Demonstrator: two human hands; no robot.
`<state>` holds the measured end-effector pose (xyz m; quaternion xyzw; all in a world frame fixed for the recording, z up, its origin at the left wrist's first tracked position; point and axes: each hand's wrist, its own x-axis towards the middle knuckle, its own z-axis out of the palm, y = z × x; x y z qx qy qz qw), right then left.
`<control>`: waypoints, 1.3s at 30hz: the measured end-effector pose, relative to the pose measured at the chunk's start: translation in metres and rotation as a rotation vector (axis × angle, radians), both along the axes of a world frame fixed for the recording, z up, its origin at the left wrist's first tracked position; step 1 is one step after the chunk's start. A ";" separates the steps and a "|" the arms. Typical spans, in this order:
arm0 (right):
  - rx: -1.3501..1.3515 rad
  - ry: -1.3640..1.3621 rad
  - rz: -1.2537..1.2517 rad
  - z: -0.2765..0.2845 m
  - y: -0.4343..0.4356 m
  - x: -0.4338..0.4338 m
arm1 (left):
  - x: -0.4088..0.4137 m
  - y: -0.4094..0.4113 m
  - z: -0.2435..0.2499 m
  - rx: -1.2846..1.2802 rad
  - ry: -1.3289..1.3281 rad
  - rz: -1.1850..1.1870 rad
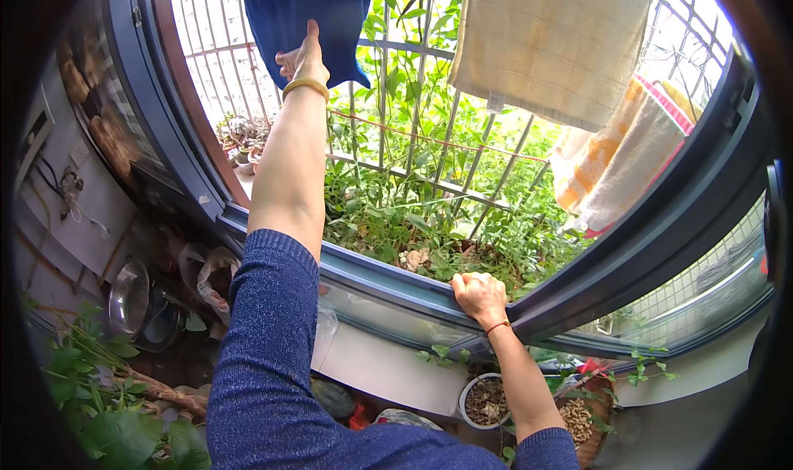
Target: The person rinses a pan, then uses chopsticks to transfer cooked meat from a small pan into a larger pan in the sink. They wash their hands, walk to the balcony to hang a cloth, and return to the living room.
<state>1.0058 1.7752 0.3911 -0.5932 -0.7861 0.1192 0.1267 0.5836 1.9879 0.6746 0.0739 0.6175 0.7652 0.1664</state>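
My left hand [303, 58] is stretched out through the open window, its thumb pointing up, in front of a hanging dark blue cloth [337, 30]. Whether the fingers pinch the fabric or only rest near it is hard to make out. A yellowish bangle [306, 87] circles that wrist. Lower down, my right hand [481, 295] grips the bottom rail of the grey window frame [396, 278], close to the corner post; a thin red cord [498, 327] is around its wrist. To the right of the blue cloth hangs a beige checked towel [551, 42].
Metal security bars [440, 148] with climbing plants stand beyond the window. A white and orange towel [613, 154] hangs at right. Below the sill are a soil-filled pot [485, 402] and a wooden board holding peanut-like pieces [576, 419]. Leafy plants [124, 426] and metal basins [130, 296] lie left.
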 end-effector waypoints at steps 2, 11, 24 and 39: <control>0.018 0.007 0.005 -0.001 0.000 0.006 | -0.001 0.012 -0.022 -0.117 -0.235 -0.106; 0.064 0.033 0.042 -0.001 -0.001 -0.004 | -0.101 0.050 0.002 0.832 -0.279 -0.601; -0.009 0.035 0.016 -0.002 0.000 -0.001 | -0.036 0.000 -0.002 0.552 -0.253 -0.249; 0.010 0.087 0.047 0.003 -0.006 -0.004 | -0.080 -0.058 -0.100 0.424 -0.101 -0.145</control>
